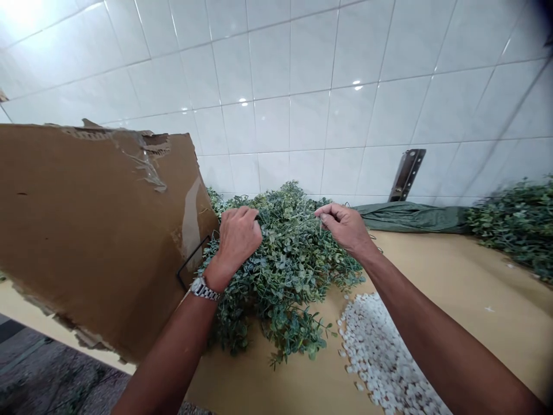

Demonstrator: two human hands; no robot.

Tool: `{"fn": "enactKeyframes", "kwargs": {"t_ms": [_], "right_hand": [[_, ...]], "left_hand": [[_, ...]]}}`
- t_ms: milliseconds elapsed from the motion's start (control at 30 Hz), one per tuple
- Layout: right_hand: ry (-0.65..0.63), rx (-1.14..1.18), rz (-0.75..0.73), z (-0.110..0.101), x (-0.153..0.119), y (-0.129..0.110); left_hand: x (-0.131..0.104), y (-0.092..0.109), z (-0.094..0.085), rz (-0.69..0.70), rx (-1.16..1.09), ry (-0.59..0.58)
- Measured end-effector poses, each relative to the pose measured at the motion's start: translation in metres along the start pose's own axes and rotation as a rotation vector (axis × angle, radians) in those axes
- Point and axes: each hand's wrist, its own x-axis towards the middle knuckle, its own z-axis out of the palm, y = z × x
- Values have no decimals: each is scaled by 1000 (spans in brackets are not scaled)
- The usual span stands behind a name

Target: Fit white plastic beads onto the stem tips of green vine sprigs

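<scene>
A heap of green artificial foliage (289, 259) lies on the tan table (449, 276) in the middle. Over its left part is my left hand (239, 233), closed in a fist; whatever it may hold is hidden. My right hand (343, 225) is above the foliage's right side, thumb and fingertips pinched on a thin pale strand (320, 223). To the right, small white pieces (389, 351) are spread in a pile, partly beneath my right forearm. My left wrist wears a silver watch (205, 289).
A big torn cardboard piece (95, 230) stands at the left, with a thin black frame (192, 262) beside it. Dark green cloth (415, 217) lies along the tiled wall (309, 121), near a metal bracket (406, 176). More foliage (518, 225) is at the far right.
</scene>
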Motion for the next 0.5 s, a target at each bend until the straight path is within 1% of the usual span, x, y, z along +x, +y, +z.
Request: {"fn": "enactKeyframes", "kwargs": {"t_ms": [67,100,167,233,300,367,500], "right_hand": [[-34,10,-48,-3,-2,-5],[-45,12,-84,-4,-3,-8],[-63,1,-172,-8,-5,-16],[-92,-24,-263,-13,-7,-24],[-118,-44,-329,-18,-10,-31],[-121,-59,-344,-25,-12,-35],[-80,-101,-250,-42,-22,-33]], "left_hand": [[10,13,-9,118,-70,32],[16,19,-12,213,-122,36],[28,29,-15,362,-180,-4],[41,35,-14,456,-192,-79],[50,39,-13,502,-195,-126],[56,41,-13,517,-193,-126],[57,43,-16,546,-162,-88]]}}
